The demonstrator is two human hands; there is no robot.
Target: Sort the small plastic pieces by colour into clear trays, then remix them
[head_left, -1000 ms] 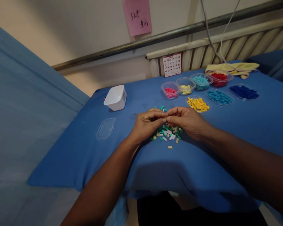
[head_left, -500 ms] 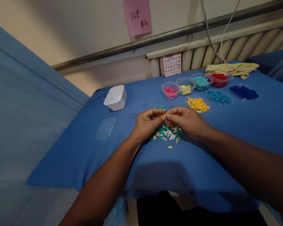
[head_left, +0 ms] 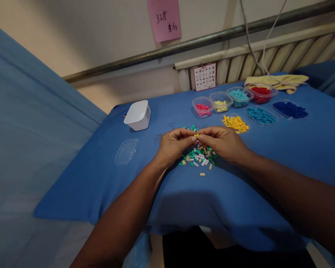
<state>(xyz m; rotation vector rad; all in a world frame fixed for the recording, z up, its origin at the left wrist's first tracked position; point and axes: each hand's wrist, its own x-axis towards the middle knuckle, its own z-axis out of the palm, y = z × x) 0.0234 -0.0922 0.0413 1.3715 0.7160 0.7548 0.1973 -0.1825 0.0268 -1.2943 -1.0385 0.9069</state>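
Head view: looking down over a blue cloth (head_left: 95, 182), both bare hands meeting near the centre of the frame.
Small yellow piece (head_left: 196, 136): at the centre, held among the fingertips of both hands — whether one or two joined, cannot tell at this scale.
Left hand (head_left: 171, 146): left of centre, thumb and forefinger drawn narrow, pinching the yellow from its left side; other fingers curled and partly hidden.
Right hand (head_left: 225, 143): right of centre, thumb and forefinger likewise narrow, pinching from the opposite side; lower fingers bent inward.
Loose pile (head_left: 197, 157): just below the fingertips in the frame, green, white and tan, with a lone tan piece (head_left: 202, 174) nearest the bottom edge.
Orange-yellow pieces (head_left: 236, 124): heaped just above the right hand.
Other colours: upper right, including pink pieces (head_left: 203, 108), red pieces (head_left: 261, 93) and dark blue pieces (head_left: 290, 109).
White tub (head_left: 139, 116): left of centre, with a clear lid (head_left: 126, 152) below it in the frame.
Good handling: probably best with a light, level pinch, one hand steady, the other for fine turning; thumbs clear of the edges.
Likely risk: too hard a squeeze, slipping — and dropping the yellow into the pile.
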